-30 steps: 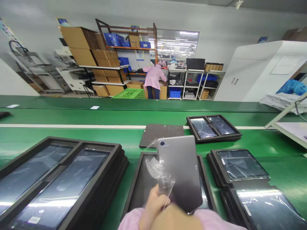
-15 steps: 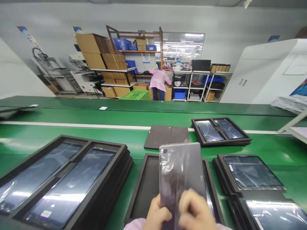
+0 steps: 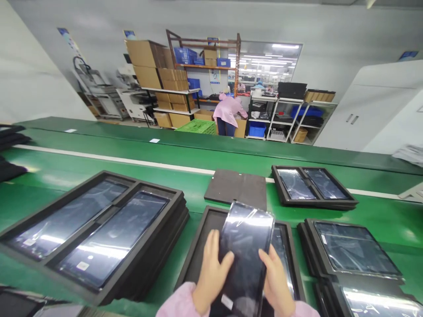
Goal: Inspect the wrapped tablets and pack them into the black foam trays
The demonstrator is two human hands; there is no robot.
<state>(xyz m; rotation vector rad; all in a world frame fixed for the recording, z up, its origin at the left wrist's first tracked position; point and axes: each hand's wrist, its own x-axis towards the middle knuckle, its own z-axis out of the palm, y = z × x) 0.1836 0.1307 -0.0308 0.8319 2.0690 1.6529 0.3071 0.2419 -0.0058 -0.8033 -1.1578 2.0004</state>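
A tablet (image 3: 246, 253) in clear film is held between my two hands, its glossy dark screen facing me and a small white label low on it. My left hand (image 3: 213, 268) grips the left edge, thumb on the front. On the right edge, my right hand (image 3: 276, 277) has its thumb near the screen, the other fingers partly hidden. Beneath the tablet lies a black foam tray (image 3: 194, 264); its right compartment holds another tablet (image 3: 286, 259), mostly covered from view. Behind it rests a flat dark foam sheet (image 3: 234, 187).
Stacked foam trays (image 3: 145, 251) with two tablets on top stand at left. Another two-tablet tray (image 3: 313, 187) sits back right. Nearer right are trays with a tablet (image 3: 355, 246) each. A green conveyor (image 3: 158, 180) carries everything; a person in pink (image 3: 228, 112) bends over boxes beyond.
The tablet has turned from its grey back to its screen side and sits lower over the tray. My right hand has moved from the back's middle to the right edge. The camera view has shifted.
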